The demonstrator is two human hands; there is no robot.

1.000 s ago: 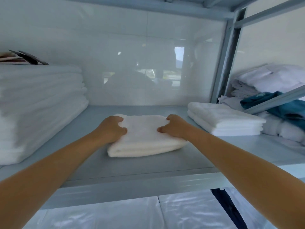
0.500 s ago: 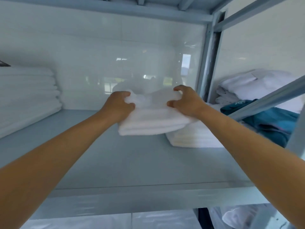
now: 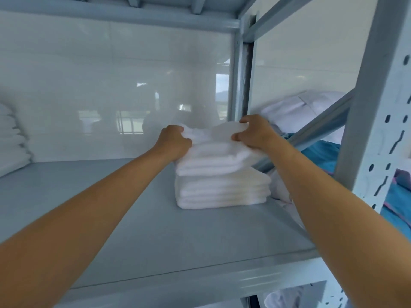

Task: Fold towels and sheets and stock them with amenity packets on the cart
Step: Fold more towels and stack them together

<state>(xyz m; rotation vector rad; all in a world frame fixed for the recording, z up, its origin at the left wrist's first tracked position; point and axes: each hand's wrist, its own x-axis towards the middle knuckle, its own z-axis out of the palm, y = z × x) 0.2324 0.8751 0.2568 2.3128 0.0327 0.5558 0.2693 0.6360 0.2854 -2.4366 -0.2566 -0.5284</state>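
Centre of the frame: a folded white terry towel (image 3: pixel 213 150), thick and soft-edged, with its layered folds facing the camera as rounded horizontal ridges. It lies on top of a short stack of folded white towels (image 3: pixel 222 190) of similar width, so the whole pile reads as one column of stacked creases; the lower layers look faintly cream against the brighter top piece. The upper surface of the top towel is rumpled where it is gripped, rising in a small peak toward the right.

The left hand (image 3: pixel 174 143) grasps the left end of the top towel, its fingers curled over the upper edge and its thumb against the side. The right hand (image 3: pixel 253 134) grasps the right end in the same way, fingers bunched into the cloth. Both bare forearms reach in from the lower corners of the frame.

The pile stands right of centre on a pale blue-grey metal shelf board (image 3: pixel 133 218), near a diagonal brace of the rack. Behind it is a glossy white wall panel (image 3: pixel 100 85) carrying faint reflections. At the far left edge, part of a taller stack of white folded linen (image 3: pixel 11 141) shows. At the right, beyond a perforated pale grey upright post (image 3: pixel 382 130), lie a teal cloth (image 3: pixel 320 156) and a crumpled white sheet (image 3: pixel 298 110).
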